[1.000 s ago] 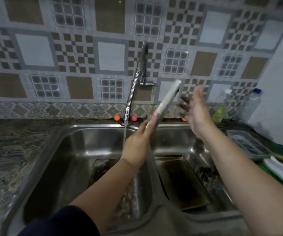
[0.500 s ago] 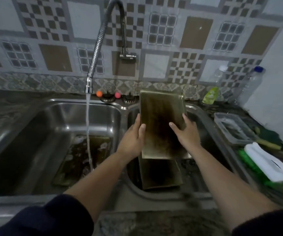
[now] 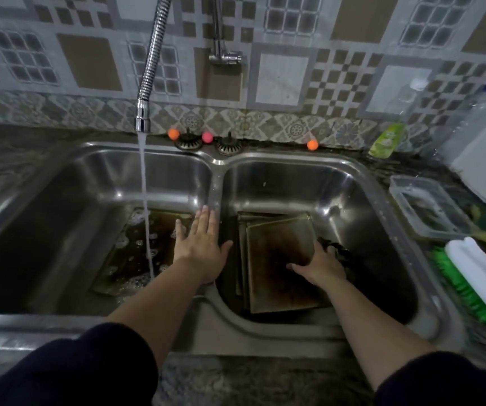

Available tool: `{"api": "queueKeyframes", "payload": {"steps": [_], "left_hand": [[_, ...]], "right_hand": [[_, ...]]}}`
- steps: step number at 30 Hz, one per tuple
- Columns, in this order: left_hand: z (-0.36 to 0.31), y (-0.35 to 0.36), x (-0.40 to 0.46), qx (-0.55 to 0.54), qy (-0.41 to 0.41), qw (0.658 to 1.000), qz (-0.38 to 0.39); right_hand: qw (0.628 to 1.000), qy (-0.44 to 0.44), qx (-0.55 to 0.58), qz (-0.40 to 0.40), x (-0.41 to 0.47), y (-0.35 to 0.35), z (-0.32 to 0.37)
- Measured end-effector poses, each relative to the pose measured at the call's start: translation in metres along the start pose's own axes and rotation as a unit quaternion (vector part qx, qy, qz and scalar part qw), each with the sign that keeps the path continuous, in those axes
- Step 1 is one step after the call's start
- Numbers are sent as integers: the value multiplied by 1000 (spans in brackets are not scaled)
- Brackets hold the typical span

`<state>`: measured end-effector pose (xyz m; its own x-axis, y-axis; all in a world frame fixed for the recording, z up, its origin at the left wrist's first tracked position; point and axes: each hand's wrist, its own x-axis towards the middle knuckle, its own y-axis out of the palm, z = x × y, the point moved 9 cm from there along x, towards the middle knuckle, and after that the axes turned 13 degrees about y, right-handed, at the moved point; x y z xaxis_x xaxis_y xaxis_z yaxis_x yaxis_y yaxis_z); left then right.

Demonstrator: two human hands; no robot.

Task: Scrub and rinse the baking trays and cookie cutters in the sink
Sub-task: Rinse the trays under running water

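Note:
A stained baking tray (image 3: pixel 279 259) lies tilted on top of other trays stacked in the right basin of the double sink (image 3: pixel 218 171). My right hand (image 3: pixel 320 265) rests on that top tray's right edge, thumb on its surface. My left hand (image 3: pixel 200 244) hovers open over the divider, fingers spread, holding nothing. Another dirty tray (image 3: pixel 130 253) lies in the left basin with suds on it, under running water from the flexible tap (image 3: pixel 143 112). A dark object (image 3: pixel 341 253) lies beside my right hand; I cannot tell what it is.
A clear plastic container (image 3: pixel 423 206) and a green and white scrub brush (image 3: pixel 476 276) sit on the counter at the right. A green soap bottle (image 3: pixel 385 140) and two plastic bottles (image 3: pixel 476 112) stand at the back right. Drain plugs (image 3: pixel 227 146) rest on the sink's back ledge.
The tray held upright in both hands has been lowered flat onto the stack in the right basin. My left hand has let go and moved left over the divider.

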<state>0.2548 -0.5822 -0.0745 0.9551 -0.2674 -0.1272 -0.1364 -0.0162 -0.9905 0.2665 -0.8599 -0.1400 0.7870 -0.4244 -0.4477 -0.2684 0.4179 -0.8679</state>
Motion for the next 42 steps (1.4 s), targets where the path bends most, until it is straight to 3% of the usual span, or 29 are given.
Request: {"api": "queueKeyframes", "payload": {"steps": [4, 15, 22, 26, 28, 30, 32, 35, 38, 42], "left_hand": [[1, 2, 2, -1, 2, 1000, -7], [1, 5, 2, -40, 25, 999, 7], [15, 3, -9, -169, 76, 982, 42], [71, 16, -22, -264, 49, 963, 40], [108, 30, -30, -264, 23, 962, 62], [144, 48, -37, -240, 3, 965, 107], [178, 63, -44, -223, -25, 964, 140], [212, 81, -49, -228, -47, 958, 168], [231, 95, -48, -229, -52, 952, 196], [243, 110, -38, -238, -50, 948, 205]], "right_hand": [[998, 2, -26, 64, 2, 22, 7], [997, 5, -73, 33, -17, 4, 30], [989, -141, 17, -43, -93, -27, 141], [956, -243, 123, -112, -155, -33, 208], [945, -267, 160, -103, -174, -13, 233], [950, -238, 199, -33, -176, 26, 251], [959, -170, 208, 90, -170, 79, 262], [971, -78, 90, 207, -161, 155, 266], [986, -22, -12, 168, -138, 181, 264], [993, 2, -45, 105, -121, 177, 266]]}}
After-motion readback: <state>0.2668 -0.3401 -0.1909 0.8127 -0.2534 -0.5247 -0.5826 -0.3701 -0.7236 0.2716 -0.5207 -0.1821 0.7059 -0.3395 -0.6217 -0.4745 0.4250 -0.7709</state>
